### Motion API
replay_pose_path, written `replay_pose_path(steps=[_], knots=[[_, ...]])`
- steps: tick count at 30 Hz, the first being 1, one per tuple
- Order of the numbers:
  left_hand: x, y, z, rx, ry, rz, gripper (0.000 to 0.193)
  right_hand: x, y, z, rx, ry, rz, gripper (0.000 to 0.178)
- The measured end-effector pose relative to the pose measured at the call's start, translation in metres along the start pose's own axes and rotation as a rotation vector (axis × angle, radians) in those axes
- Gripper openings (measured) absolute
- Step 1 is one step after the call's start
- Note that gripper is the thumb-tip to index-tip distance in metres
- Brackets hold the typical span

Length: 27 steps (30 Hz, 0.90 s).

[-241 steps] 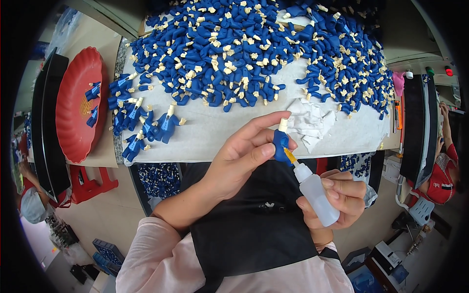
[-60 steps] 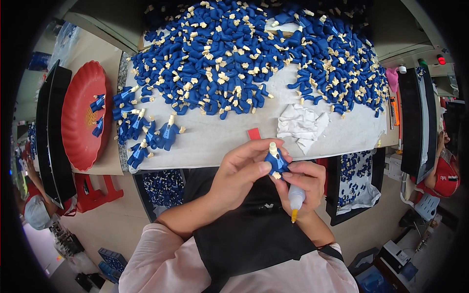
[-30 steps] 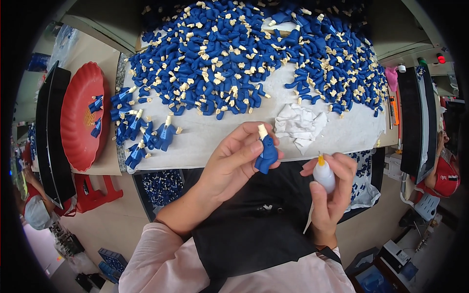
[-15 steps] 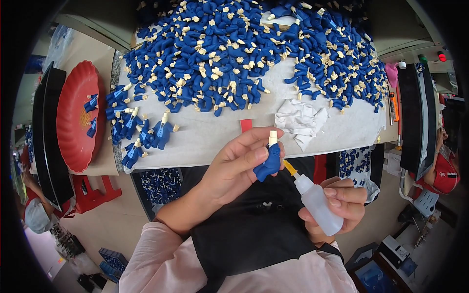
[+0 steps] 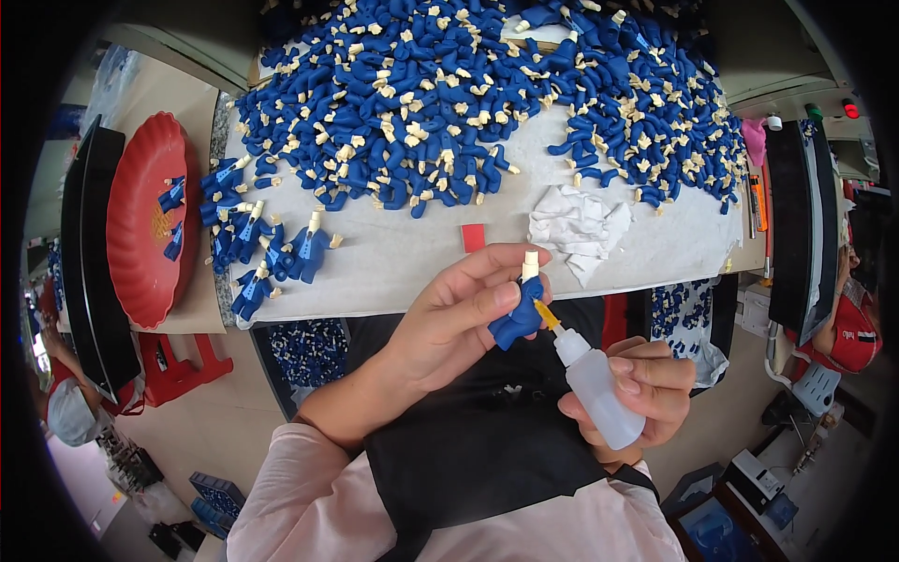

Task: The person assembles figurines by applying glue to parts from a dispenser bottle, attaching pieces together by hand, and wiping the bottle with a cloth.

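Between the thumb and fingers of my left hand (image 5: 449, 318) is a small blue doll torso (image 5: 517, 317) with a cream neck pointing up. My right hand (image 5: 646, 389) is wrapped round a translucent white squeeze bottle (image 5: 599, 393), tilted up and to the left. Its yellow nozzle tip (image 5: 546, 314) is at the right side of the torso, seemingly touching it. Beyond my hands, a large heap of blue doll arms (image 5: 403, 122) with cream hands covers the far part of the white table cover (image 5: 375, 272).
Several blue doll bodies (image 5: 309, 248) lie at the table's left edge. Left of them is a red scalloped tray (image 5: 150, 290) with two doll parts inside. A crumpled white cloth (image 5: 576, 225) and a red piece (image 5: 473, 238) lie beyond my hands. Other people work at both sides.
The bottle in my right hand has moved left and slightly up, bringing its nozzle to the torso's side. My left hand has barely moved and still holds the torso.
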<state>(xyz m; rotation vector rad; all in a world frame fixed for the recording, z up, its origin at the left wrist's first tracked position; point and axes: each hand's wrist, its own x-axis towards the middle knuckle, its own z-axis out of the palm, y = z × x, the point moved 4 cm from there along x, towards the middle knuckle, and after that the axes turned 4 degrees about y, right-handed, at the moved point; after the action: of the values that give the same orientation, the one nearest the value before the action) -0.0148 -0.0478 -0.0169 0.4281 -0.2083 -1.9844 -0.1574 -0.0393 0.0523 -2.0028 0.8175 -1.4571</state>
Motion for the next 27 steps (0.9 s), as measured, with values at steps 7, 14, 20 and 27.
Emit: replay_pose_path(steps=[7, 14, 20, 27], knots=[[-0.0003, 0.0003, 0.0027, 0.108, 0.115, 0.013, 0.034, -0.0009, -0.0006, -0.0016, -0.012, 0.006, -0.013, 0.046], [-0.0006, 0.0002, 0.0022, 0.107, 0.118, 0.004, 0.034, -0.0005, 0.0023, -0.0008, -0.012, 0.007, -0.019, 0.045], [-0.0008, 0.0013, 0.0016, 0.124, 0.128, 0.030, 0.034, -0.0023, 0.0018, -0.0020, -0.006, 0.005, 0.021, 0.060], [-0.0015, 0.0046, 0.0017, 0.204, 0.170, 0.118, 0.034, -0.0004, 0.0005, 0.0028, -0.099, -0.004, -0.048, 0.044]])
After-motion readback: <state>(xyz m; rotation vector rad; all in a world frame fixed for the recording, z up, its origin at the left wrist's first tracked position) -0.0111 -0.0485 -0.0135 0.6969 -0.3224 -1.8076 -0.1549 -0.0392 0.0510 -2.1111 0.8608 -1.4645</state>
